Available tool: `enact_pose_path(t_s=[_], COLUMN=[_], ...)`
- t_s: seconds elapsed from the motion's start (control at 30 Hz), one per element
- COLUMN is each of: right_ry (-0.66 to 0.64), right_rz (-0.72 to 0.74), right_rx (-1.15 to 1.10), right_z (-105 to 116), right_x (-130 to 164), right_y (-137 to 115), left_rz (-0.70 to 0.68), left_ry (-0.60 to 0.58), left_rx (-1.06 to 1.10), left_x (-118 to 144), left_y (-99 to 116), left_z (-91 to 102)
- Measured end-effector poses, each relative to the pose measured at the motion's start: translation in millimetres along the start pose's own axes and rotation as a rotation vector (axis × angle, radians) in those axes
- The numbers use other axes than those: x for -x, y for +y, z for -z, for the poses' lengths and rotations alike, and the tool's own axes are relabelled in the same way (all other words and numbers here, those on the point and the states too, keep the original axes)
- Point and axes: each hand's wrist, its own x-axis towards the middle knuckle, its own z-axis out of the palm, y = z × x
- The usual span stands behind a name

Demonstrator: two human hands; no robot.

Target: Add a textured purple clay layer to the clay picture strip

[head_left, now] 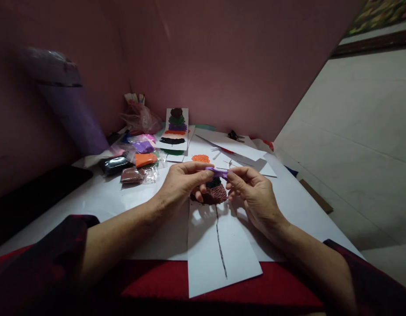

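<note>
A strip of purple modelling clay (219,172) is stretched between my two hands, above a white card. My left hand (186,180) pinches its left end between thumb and fingers. At the other end, my right hand (252,188) grips the clay the same way. Below them lies the white card (206,245), with a dark drawn line running down its lower part. Textured brown clay (212,195), black clay (213,182) and an orange clay patch (201,158) are on its upper part, partly hidden by my fingers.
Bagged clay in brown (133,175), orange (145,159), black (117,164) and purple (143,146) lies left. A card with coloured clay bands (176,131) leans at the back. White sheets (232,145) and keys (235,135) lie back right. A purple roll (71,105) leans on the wall.
</note>
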Motion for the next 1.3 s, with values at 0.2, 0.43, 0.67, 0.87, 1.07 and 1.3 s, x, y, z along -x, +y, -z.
enact_pose_path(t_s=[0.2,0.43,0.67,0.87,1.07,1.3], right_ry=[-0.195,-0.199,-0.026,-0.027,-0.225,-0.223], right_rz=[0.046,0.048,0.062,-0.022,0.065,0.135], right_rx=[0.055,0.137,0.052,-0.012,0.058,0.089], right_z=[-3.7,-2.5,-1.5,0.0,-4.4,-3.8], right_x=[7.1,5.0,1.7,0.3,9.3,7.8], right_y=[-3.7,-1.9,-1.8,-1.5,-6.7,-3.0], left_rz=[-0.021,-0.046,-0.003,0.011,0.011,-0.032], left_ry=[-0.178,-0.197,0.033,0.008,-0.225,-0.208], left_rx=[-0.101,-0.178,-0.112,0.009,-0.091,-0.135], left_x=[0.9,2.6,1.6,-0.4,0.0,1.5], left_y=[-2.8,0.3,2.7,1.6,-2.9,-3.3], left_z=[-2.4,-5.3,-6.7,0.8,-1.0,-2.8])
